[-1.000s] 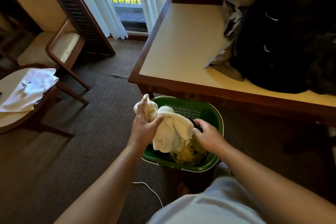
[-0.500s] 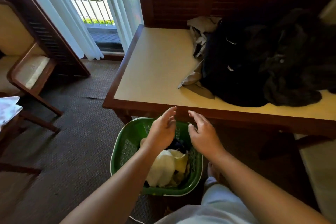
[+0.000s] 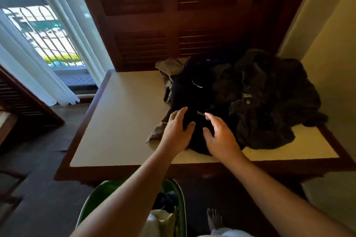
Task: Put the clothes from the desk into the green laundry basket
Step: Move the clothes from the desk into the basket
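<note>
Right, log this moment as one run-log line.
left hand: open, over black garment | right hand: open, over it | green laundry basket: on floor by desk

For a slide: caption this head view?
Left hand and right hand reach for the black garment on the desk, green laundry basket below.

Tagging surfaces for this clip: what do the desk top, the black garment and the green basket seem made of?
Desk top: smooth matte cream laminate, probably, framed in dark wood. Black garment: soft fabric, lying in limp folds. Green laundry basket: shiny rim, likely moulded plastic.
</note>
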The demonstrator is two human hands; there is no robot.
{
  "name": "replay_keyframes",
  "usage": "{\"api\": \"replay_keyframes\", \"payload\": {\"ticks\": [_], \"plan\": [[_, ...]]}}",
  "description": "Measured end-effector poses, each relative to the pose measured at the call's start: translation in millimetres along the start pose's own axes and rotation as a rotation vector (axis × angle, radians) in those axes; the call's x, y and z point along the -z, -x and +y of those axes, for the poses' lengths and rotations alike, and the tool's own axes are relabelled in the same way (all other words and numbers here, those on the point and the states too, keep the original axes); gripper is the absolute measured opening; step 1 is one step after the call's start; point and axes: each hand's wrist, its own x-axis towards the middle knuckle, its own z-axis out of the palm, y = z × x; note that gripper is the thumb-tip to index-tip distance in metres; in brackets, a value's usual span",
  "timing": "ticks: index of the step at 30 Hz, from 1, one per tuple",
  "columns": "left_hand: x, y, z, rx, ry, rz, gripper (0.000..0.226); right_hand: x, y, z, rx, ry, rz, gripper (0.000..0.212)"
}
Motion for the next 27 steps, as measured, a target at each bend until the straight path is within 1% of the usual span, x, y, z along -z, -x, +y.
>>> {"api": "replay_keyframes", "payload": {"ticks": [2,5,8,9,10,11,13,14,15,16,17,19,20,21,22,23,24,25,26,27], "plan": [[-14.5,-28.9,8.1,0.047,-0.082,-0.028,0.072,18.1,-21.2,15.6,0.002,0.004,-0.045,0.050],[-36.0,-67.0,13.6,0.179,-0.176,-0.006,0.090,41.2,-57.8,36.3,0.039,0.021,-0.141,0.049],[-57.7,-89.8,0.7,0.297,-0.440,-0.070,0.121,58.4,-92.8,50.2,0.065,0.010,-0.186,0.048],[-63.9,-92.0,-7.2,0.308,-0.495,-0.095,0.123,61.9,-101.6,54.3,0.075,0.004,-0.195,0.048],[-68.7,-91.6,-14.9,0.306,-0.522,-0.117,0.117,64.5,-109.5,58.5,0.083,-0.002,-0.205,0.049],[-71.9,-90.6,-20.5,0.311,-0.526,-0.131,0.102,65.9,-117.2,62.2,0.099,-0.008,-0.216,0.049],[-71.3,-88.7,-26.2,0.317,-0.520,-0.115,0.051,65.8,-131.8,67.1,0.125,-0.008,-0.247,0.053],[-66.7,-87.0,-22.6,0.308,-0.494,-0.087,0.034,64.5,-139.3,68.7,0.139,-0.006,-0.266,0.057],[-60.5,-85.9,-15.5,0.305,-0.431,-0.063,0.027,63.2,-147.6,71.3,0.159,0.002,-0.293,0.065],[-53.0,-84.1,-6.5,0.300,-0.321,-0.041,0.024,62.7,-154.1,73.7,0.181,0.037,-0.342,0.075],[-44.5,-79.6,8.8,0.282,-0.148,-0.029,0.020,60.8,-160.3,77.5,0.227,0.096,-0.402,0.088],[-27.9,-67.9,43.8,0.168,0.310,-0.080,0.015,58.9,-179.7,82.1,0.354,0.274,-0.458,0.108],[-19.9,-62.3,62.8,0.092,0.480,-0.122,0.015,57.6,-190.2,83.4,0.384,0.369,-0.454,0.109],[-15.3,-58.2,79.2,0.007,0.592,-0.168,0.016,57.1,-201.4,81.6,0.392,0.455,-0.430,0.103],[-13.3,-55.9,91.1,-0.068,0.674,-0.200,0.013,55.9,-211.7,78.3,0.365,0.492,-0.413,0.094],[-13.4,-55.9,98.5,-0.102,0.754,-0.216,0.009,58.9,-216.6,66.4,0.310,0.440,-0.414,0.083],[-13.7,-56.5,104.8,-0.107,0.823,-0.181,0.008,65.4,-216.8,53.2,0.176,0.227,-0.443,0.074],[-14.6,-59.9,106.1,-0.099,0.838,-0.077,0.013,69.4,-212.1,41.8,0.020,-0.088,-0.462,0.070],[-13.9,-62.9,104.7,-0.072,0.780,0.053,0.016,69.4,-204.3,33.2,-0.108,-0.357,-0.450,0.065],[-12.8,-66.0,100.2,-0.024,0.677,0.213,0.014,66.8,-197.1,23.1,-0.213,-0.508,-0.442,0.050]]}}
